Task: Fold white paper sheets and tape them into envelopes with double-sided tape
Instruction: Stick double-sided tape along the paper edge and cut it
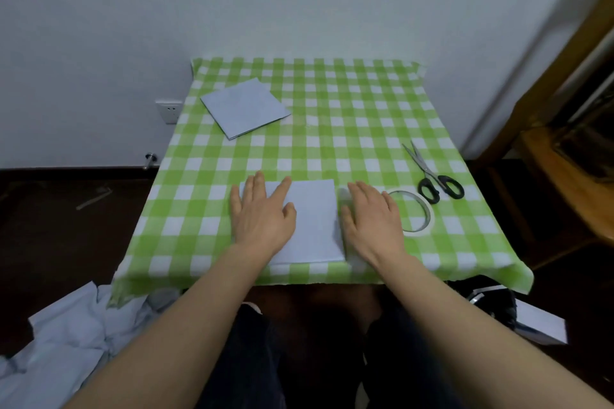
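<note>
A folded white paper sheet (314,222) lies near the front edge of the table. My left hand (262,212) presses flat on its left part, fingers straight and spread. Just past the sheet's right edge, my right hand (370,216) rests flat on the tablecloth, covering part of a ring of double-sided tape (420,212). Farther back on the left lies a stack of folded white paper (245,108). Scissors with black handles (432,173) lie at the right, beyond the tape.
The small table carries a green-and-white checked cloth (349,116) and stands against a white wall. Crumpled white paper (66,335) lies on the dark floor at the lower left. Wooden furniture (564,129) stands to the right. My knees are under the front edge.
</note>
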Demonstrator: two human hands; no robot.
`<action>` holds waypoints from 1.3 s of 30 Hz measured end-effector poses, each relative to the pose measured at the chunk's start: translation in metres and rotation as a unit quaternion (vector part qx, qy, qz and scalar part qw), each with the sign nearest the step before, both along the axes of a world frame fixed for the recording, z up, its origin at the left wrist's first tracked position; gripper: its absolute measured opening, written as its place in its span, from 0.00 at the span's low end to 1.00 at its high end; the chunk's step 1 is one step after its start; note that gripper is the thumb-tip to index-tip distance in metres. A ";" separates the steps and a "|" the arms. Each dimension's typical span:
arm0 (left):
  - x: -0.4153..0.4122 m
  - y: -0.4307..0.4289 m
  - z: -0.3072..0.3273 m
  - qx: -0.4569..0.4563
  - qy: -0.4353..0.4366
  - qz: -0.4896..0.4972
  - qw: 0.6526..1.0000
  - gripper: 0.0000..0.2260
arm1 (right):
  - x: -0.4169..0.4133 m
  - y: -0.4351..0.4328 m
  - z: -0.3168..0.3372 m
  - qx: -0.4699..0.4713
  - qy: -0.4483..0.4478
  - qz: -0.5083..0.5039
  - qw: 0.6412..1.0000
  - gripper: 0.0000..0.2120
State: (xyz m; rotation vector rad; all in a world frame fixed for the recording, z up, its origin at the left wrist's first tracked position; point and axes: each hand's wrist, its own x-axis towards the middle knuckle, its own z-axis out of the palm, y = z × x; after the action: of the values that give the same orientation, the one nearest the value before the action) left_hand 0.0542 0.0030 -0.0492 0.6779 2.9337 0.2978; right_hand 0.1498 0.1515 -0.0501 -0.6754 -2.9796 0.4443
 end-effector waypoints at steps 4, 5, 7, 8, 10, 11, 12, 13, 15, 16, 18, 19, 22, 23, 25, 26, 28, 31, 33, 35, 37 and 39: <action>0.018 0.013 0.009 0.043 0.002 -0.034 0.998 0.23 | 0.028 0.026 0.006 -0.006 -0.006 -0.091 0.996 0.23; 0.022 0.015 0.010 0.047 -0.003 -0.037 0.998 0.23 | 0.033 0.030 0.008 -0.002 -0.018 -0.101 0.995 0.22; 0.031 0.017 0.011 0.055 -0.013 -0.042 0.997 0.23 | 0.041 0.036 0.010 0.003 -0.037 -0.113 0.993 0.21; 0.035 0.017 0.011 0.059 -0.017 -0.045 0.997 0.23 | 0.045 0.038 0.010 0.001 -0.040 -0.115 0.993 0.20; 0.043 0.015 0.010 0.070 -0.020 -0.046 0.996 0.23 | 0.048 0.041 0.010 -0.006 -0.045 -0.105 0.993 0.20; 0.046 0.015 0.011 0.078 -0.024 -0.043 0.996 0.23 | 0.050 0.041 0.011 -0.014 -0.051 -0.096 0.994 0.20; 0.048 0.013 0.012 0.085 -0.029 -0.040 0.995 0.22 | 0.051 0.040 0.011 -0.025 -0.055 -0.090 0.994 0.21; 0.050 0.013 0.013 0.091 -0.035 -0.036 0.995 0.22 | 0.053 0.039 0.011 -0.038 -0.054 -0.086 0.994 0.22; 0.053 0.012 0.017 0.105 -0.045 -0.031 0.993 0.22 | 0.056 0.039 0.011 -0.067 -0.034 -0.086 0.993 0.21; 0.055 0.012 0.020 0.114 -0.050 -0.029 0.992 0.21 | 0.058 0.040 0.010 -0.082 -0.025 -0.088 0.992 0.20; 0.059 0.013 0.026 0.133 -0.062 -0.027 0.989 0.21 | 0.059 0.043 0.007 -0.088 -0.013 -0.088 0.992 0.17; 0.061 0.014 0.028 0.145 -0.070 -0.027 0.987 0.21 | 0.058 0.045 0.005 -0.081 -0.012 -0.087 0.993 0.16; 0.069 0.018 0.033 0.208 -0.120 -0.014 0.971 0.20 | 0.056 0.049 0.005 -0.050 -0.020 -0.092 0.994 0.11; 0.070 0.019 0.034 0.229 -0.136 -0.007 0.964 0.20 | 0.056 0.048 0.008 -0.043 -0.020 -0.096 0.994 0.10; 0.070 0.021 0.037 0.269 -0.157 0.002 0.950 0.20 | 0.055 0.045 0.017 -0.037 0.009 -0.099 0.994 0.10; 0.069 0.022 0.039 0.292 -0.166 0.007 0.942 0.20 | 0.055 0.043 0.024 -0.045 0.035 -0.087 0.995 0.10; 0.064 0.023 0.048 0.336 -0.189 0.007 0.923 0.22 | 0.054 0.039 0.039 -0.104 0.073 -0.059 0.990 0.10; 0.060 0.025 0.069 0.371 -0.240 -0.023 0.897 0.27 | 0.055 0.032 0.067 -0.321 0.096 -0.049 0.941 0.07; 0.060 0.025 0.083 0.375 -0.279 -0.051 0.883 0.30 | 0.058 0.028 0.082 -0.433 0.099 -0.032 0.895 0.07; 0.060 0.025 0.093 0.373 -0.321 -0.074 0.868 0.29 | 0.059 0.029 0.089 -0.478 0.092 -0.010 0.873 0.10; 0.060 0.023 0.099 0.372 -0.349 -0.076 0.857 0.25 | 0.059 0.030 0.091 -0.503 0.090 0.004 0.859 0.10; 0.059 0.020 0.101 0.377 -0.353 -0.064 0.854 0.18 | 0.057 0.031 0.091 -0.538 0.104 -0.001 0.836 0.06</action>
State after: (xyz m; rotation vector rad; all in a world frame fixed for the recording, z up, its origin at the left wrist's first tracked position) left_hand 0.1135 0.0230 0.0520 0.6341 1.9894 1.3816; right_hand 0.2068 0.1822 0.0410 -0.5744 -2.2739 2.0724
